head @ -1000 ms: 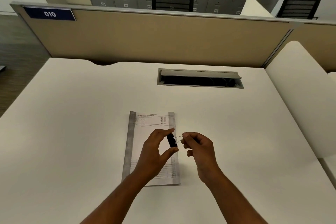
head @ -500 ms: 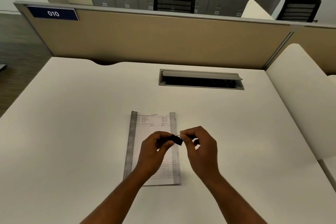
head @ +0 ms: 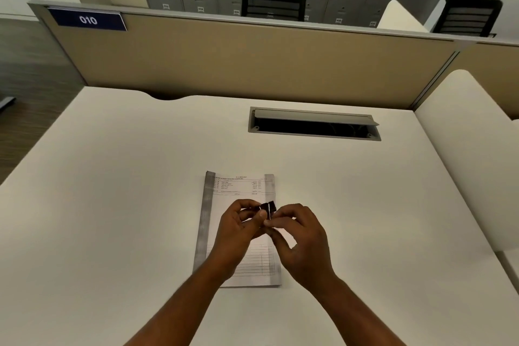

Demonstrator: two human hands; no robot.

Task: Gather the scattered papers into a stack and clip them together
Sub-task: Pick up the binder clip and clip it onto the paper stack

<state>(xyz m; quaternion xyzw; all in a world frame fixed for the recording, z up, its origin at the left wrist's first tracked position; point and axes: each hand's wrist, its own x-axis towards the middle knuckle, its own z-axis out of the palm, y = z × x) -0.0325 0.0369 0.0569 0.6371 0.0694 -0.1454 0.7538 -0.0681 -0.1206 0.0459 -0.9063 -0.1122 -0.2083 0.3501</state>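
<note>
Black binder clip [head: 268, 208] sits between both hands, held above the middle of the paper stack [head: 238, 233], slightly toward its 3 o'clock edge. Left hand [head: 238, 229]: fingers curled, thumb and forefinger grasping the clip body. Right hand [head: 302, 236]: fingers bent, pinching at the clip's wire handle; the exact contact is small and partly hidden.

Papers look already gathered: one squared pile lying flat on the bench [head: 112, 233], long axis running 6 to 12 o'clock, grey strips along both long sides, printed side up.

Judgement: the step in hand is readying the clip, so gathering is done and clipping remains. To do it well, flip both wire handles back, squeeze them to open the mouth fully, keep the pile's edges flush, and slide the mouth squarely over one edge before letting go. A half-opened mouth may crumple or skew the top sheets.

At 12 o'clock, further off: an open cable hatch [head: 314, 124], then a tan partition [head: 252, 62].
</note>
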